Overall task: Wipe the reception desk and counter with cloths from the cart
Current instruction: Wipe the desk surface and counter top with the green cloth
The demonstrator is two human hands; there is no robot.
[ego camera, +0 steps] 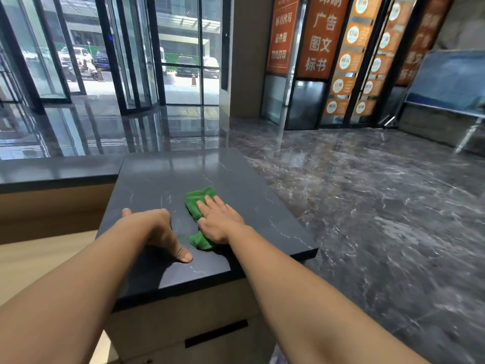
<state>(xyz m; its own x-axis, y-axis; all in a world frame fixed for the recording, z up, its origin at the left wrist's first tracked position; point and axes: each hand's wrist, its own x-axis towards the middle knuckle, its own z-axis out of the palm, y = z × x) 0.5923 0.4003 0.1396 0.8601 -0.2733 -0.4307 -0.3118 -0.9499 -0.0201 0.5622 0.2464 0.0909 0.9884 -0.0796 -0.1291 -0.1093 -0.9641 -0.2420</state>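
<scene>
Green cloth (196, 202): crumpled, lying on the dark stone counter top (162, 174) near its right edge.
Right hand (220, 219): flat on the cloth, fingers straight and close together, pressing down.
Left hand (154, 227): just beside it, braced on the bare counter, thumb splayed, holding nothing.
Surroundings: polished marble floor (367, 193); orange banners (319, 35).

We see only the 2 ends of the green cloth (199, 199); its middle lies hidden under our right grip (220, 222). Most fingers of our left grip (154, 228) are out of sight behind its back. Both forearms (301, 298) run off the bottom edge. The orange banners (319, 35) are cut at the top; the blue board (451, 80) is blurred and cropped at the right.
</scene>
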